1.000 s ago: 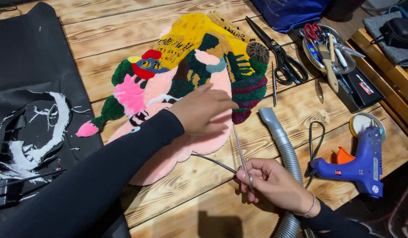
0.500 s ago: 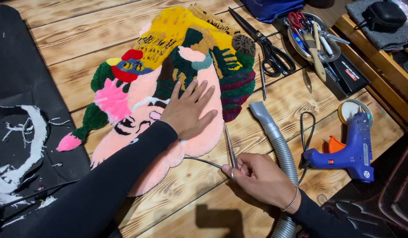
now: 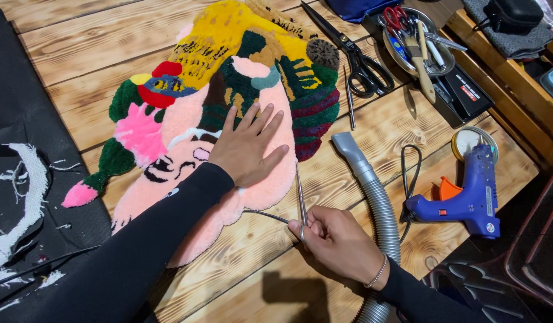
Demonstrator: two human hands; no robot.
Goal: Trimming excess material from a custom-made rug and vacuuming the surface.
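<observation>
Left hand (image 3: 248,149) lies flat, fingers spread wide, palm down on the pink area of a multicoloured tufted rug (image 3: 228,107) spread on the wooden table (image 3: 79,54). It grips nothing; it presses on the pile.

Right hand (image 3: 336,242) is closed around the handle end of long, thin metal scissors (image 3: 301,194). Their blades run up from the fingers, and the tips reach the rug's pink edge just beside the left hand's thumb.

Just right of the right hand lies a grey ribbed vacuum hose (image 3: 375,200), nozzle pointing away. Further right rests a blue hot glue gun (image 3: 468,197) with a black cord. Beyond the left hand's fingertips, off the rug's far edge, lie large black shears (image 3: 354,54) and a round metal tray (image 3: 417,42) of small tools. Left of the left forearm, a black mat (image 3: 25,179) carries white yarn scraps.
</observation>
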